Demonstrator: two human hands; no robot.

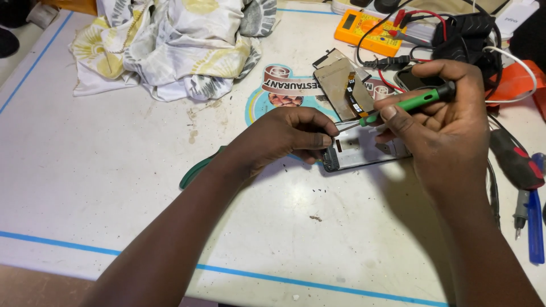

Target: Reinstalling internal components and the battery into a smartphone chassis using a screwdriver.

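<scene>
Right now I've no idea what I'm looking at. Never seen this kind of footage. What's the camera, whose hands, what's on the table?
There is one picture, taken by a camera worn on a person's head, looking down at their own two bare hands over a white table edged with blue tape.

The right hand holds a small green-handled screwdriver, its tip pointing down at an opened phone frame. The left hand steadies that frame at its left end.

Around them lie a detached phone screen, an orange multimeter with red and black leads, a patterned cloth, a red-and-black screwdriver beside a blue tool, and a green handle poking out from under the left forearm.
</scene>
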